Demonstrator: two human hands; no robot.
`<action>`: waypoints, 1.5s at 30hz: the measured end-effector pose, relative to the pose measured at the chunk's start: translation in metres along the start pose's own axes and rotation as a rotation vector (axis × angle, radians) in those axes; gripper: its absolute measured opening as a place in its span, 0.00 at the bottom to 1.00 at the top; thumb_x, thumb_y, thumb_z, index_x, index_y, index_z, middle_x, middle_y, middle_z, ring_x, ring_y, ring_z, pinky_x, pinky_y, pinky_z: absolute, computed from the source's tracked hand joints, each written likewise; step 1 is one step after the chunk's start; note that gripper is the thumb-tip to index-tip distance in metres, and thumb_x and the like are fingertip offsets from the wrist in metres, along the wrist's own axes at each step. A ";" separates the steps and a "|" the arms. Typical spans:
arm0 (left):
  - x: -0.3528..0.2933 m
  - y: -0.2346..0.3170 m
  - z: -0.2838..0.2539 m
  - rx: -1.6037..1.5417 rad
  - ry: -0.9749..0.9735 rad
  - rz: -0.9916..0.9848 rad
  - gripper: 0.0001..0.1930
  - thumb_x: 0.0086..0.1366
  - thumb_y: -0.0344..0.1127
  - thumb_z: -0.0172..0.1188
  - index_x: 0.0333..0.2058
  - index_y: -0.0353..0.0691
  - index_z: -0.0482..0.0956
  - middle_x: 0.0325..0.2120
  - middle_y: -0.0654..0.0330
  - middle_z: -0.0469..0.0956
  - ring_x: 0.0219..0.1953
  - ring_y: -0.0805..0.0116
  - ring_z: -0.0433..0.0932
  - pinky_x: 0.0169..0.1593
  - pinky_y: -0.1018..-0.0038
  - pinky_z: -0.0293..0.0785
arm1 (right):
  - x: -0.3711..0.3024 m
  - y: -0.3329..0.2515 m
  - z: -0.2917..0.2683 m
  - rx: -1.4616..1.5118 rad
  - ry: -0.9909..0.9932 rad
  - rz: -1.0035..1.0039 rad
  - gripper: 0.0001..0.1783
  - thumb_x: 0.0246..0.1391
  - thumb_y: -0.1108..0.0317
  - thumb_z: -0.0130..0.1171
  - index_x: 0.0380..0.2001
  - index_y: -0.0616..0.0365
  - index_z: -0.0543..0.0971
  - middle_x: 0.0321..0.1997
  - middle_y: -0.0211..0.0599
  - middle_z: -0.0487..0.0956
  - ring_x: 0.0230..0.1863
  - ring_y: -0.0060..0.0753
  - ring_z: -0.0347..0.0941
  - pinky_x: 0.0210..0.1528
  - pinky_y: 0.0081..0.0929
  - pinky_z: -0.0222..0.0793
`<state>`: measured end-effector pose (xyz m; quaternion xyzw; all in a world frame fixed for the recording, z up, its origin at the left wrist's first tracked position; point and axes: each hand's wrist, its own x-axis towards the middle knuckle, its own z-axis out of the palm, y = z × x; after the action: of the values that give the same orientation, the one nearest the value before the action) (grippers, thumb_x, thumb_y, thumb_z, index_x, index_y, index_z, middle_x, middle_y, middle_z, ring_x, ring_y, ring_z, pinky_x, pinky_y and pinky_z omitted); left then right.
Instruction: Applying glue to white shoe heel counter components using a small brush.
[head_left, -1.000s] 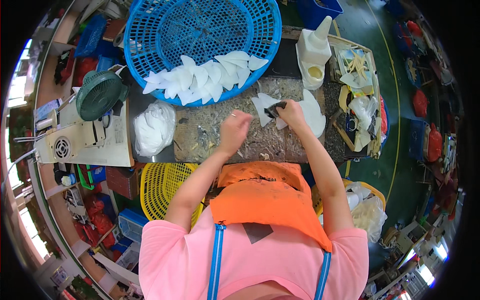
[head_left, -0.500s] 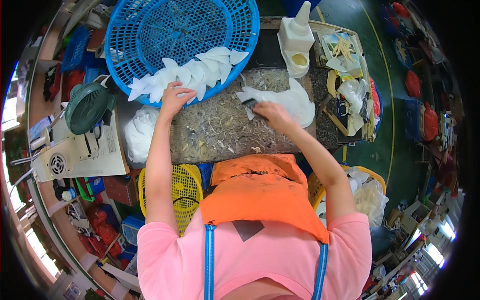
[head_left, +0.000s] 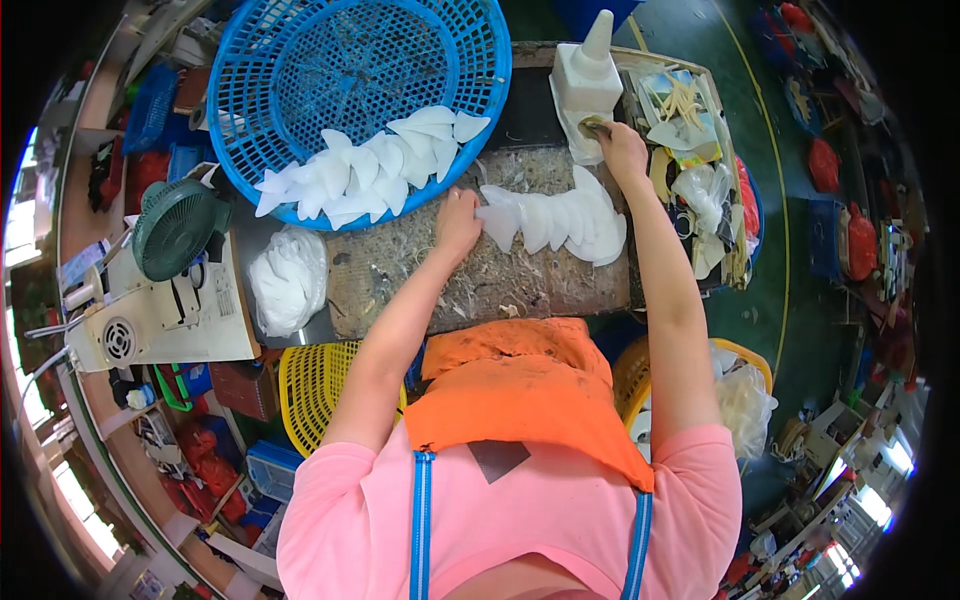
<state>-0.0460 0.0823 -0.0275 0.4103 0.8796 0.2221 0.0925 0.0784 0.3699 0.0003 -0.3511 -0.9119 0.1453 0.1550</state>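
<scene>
On the worn work board (head_left: 400, 285), a fanned row of overlapping white leaf-shaped pieces (head_left: 570, 222) lies at the right. My left hand (head_left: 460, 225) is closed at the row's left end, fingertips pinching the edge of the leftmost piece. Beyond the row stands a white glue bottle (head_left: 588, 80) with a pointed spout and a low open cup in front. My right hand (head_left: 625, 152) is closed around a small brush (head_left: 594, 128), its tip down in that cup. More white pieces (head_left: 370, 170) overlap along the near rim of the large blue basket (head_left: 490, 60).
A bunched white plastic bag (head_left: 288, 280) sits left of the board, near a green fan (head_left: 170, 232). To the right is a cluttered tray (head_left: 690, 110) of papers and scraps. Yellow baskets (head_left: 310, 390) stand below the table's near edge.
My left hand has left the pieces on the basket rim and moved right to the row. My right hand has carried the brush from the row up to the bottle's cup.
</scene>
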 end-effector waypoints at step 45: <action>0.162 -0.021 -0.054 -1.189 -0.003 -0.273 0.13 0.62 0.44 0.56 0.36 0.42 0.81 0.35 0.66 0.78 0.34 0.76 0.72 0.36 0.78 0.65 | -0.061 -0.103 0.042 0.272 -0.508 -0.092 0.11 0.41 0.64 0.60 0.26 0.62 0.79 0.27 0.51 0.77 0.33 0.54 0.74 0.37 0.44 0.70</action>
<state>-0.1834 0.1767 0.0134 0.1722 0.6496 0.6605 0.3348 0.0436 0.2483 -0.0101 -0.2378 -0.9087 0.3422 -0.0261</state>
